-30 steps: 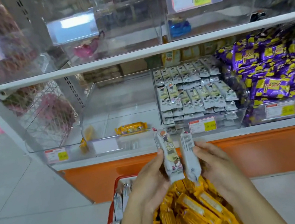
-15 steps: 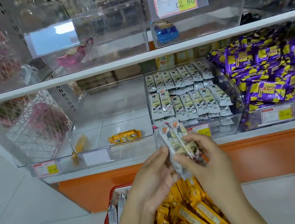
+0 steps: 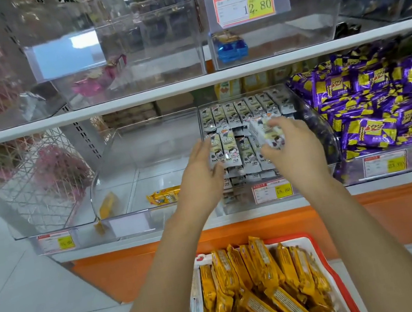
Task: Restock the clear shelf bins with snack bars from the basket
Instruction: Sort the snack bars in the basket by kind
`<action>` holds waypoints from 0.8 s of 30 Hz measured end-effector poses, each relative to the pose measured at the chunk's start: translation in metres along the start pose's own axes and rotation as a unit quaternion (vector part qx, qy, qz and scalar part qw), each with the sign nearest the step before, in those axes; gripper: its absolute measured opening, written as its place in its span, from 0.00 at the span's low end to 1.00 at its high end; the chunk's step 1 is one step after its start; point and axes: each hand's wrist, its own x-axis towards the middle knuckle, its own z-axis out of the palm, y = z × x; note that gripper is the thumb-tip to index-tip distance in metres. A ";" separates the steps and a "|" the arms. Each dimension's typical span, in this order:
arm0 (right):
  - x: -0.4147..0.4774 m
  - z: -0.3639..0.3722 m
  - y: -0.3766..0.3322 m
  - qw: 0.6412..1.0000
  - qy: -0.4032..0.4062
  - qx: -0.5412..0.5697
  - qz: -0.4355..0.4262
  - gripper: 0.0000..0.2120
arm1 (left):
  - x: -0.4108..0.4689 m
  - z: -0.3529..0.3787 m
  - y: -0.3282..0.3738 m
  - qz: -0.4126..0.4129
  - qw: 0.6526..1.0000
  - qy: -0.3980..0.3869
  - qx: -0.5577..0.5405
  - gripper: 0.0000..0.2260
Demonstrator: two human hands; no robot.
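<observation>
While the right hand (image 3: pixel 290 150) grasps white bars (image 3: pixel 267 132) over the nearly full middle bin (image 3: pixel 244 205), the left hand (image 3: pixel 199 173) rests open beside. Much remains: the left bin (image 3: pixel 157 150) is almost bare, and the basket (image 3: pixel 293 237) is heaped with yellow bars (image 3: pixel 249 285).

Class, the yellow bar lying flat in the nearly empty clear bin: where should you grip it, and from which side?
Probably pinch the yellow bar across its narrow middle, from above over the bin's front wall: it lies flat, lengthwise along that wall.
</observation>
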 end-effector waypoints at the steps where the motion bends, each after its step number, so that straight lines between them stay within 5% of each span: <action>1: 0.010 0.006 -0.001 0.999 -0.013 -0.029 -0.006 0.22 | 0.004 0.003 -0.004 0.015 1.000 -0.014 0.016 0.25; 9: 0.008 0.048 -0.014 0.992 -0.100 -0.077 -0.006 0.22 | 0.012 0.029 -0.025 0.092 0.991 -0.065 0.070 0.25; 16: 0.006 0.043 -0.010 0.991 -0.120 -0.062 -0.022 0.21 | 0.014 0.018 -0.017 0.068 0.993 -0.097 0.028 0.25; 22: -0.002 0.018 -0.033 0.997 -0.027 -0.004 -0.066 0.12 | -0.026 -0.027 -0.021 -0.006 0.999 0.020 -0.045 0.09; 24: -0.028 0.011 -0.052 0.995 -0.032 0.016 -0.098 0.11 | -0.052 -0.041 -0.040 -0.035 0.998 0.018 -0.046 0.15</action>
